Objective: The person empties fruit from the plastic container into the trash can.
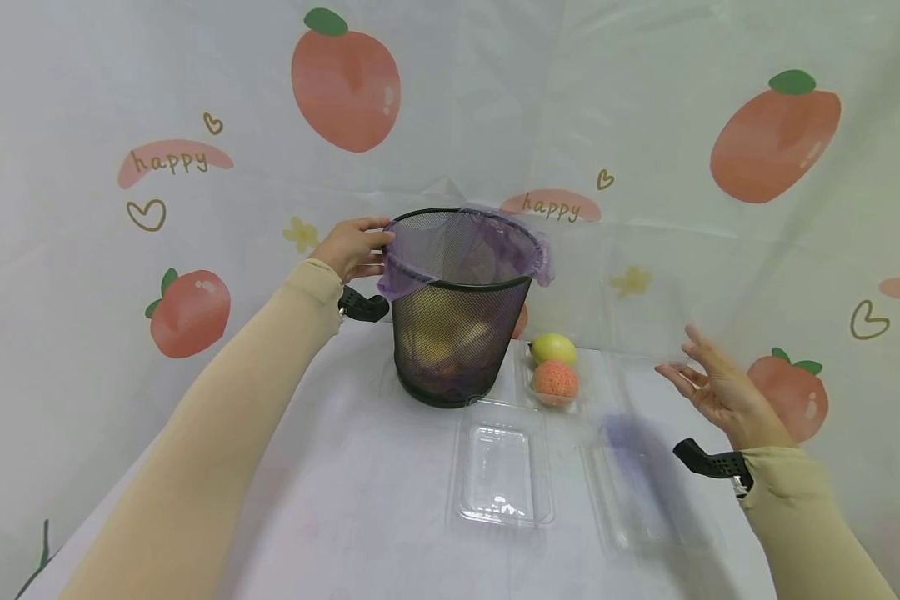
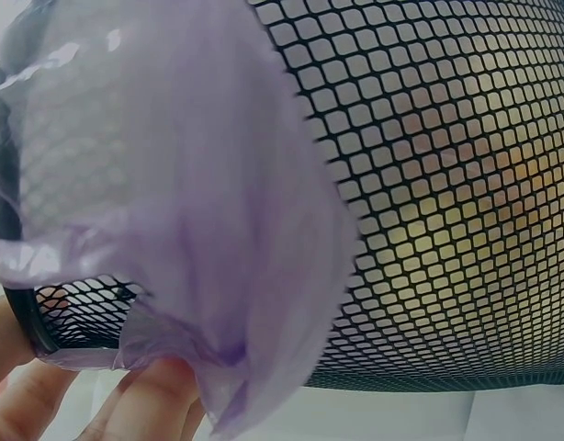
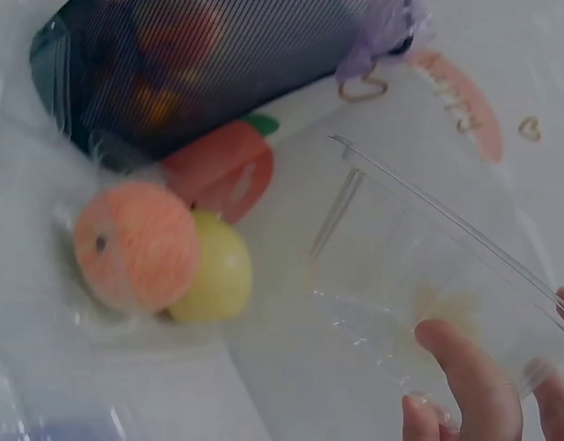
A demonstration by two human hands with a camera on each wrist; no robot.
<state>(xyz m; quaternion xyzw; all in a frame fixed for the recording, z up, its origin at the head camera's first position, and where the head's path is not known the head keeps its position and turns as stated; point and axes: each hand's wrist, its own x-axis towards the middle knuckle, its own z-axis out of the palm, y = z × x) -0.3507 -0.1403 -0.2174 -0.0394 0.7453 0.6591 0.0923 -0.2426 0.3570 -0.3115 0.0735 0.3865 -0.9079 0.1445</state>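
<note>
My left hand [image 1: 351,248] grips the rim of a black mesh wastebasket [image 1: 453,342], which stands upright. A thin purple plastic bag [image 1: 401,279] lines it and folds over the rim; in the left wrist view the bag [image 2: 254,211] hangs down outside the mesh beside my fingertips [image 2: 153,400]. Yellow and reddish shapes show dimly through the mesh. Raised at the right, my right hand [image 1: 723,400] holds a clear plastic box [image 3: 401,239] by its edge. That box is tilted and hardly visible in the head view; I see nothing inside it.
Right of the wastebasket, a yellow fruit [image 1: 553,347] and an orange-pink round fruit [image 1: 555,383] sit in a clear tray. A clear plastic box [image 1: 498,471] lies in front. Another clear shape [image 1: 626,508] and a bluish blur are at its right. A printed cloth [image 1: 450,100] hangs behind.
</note>
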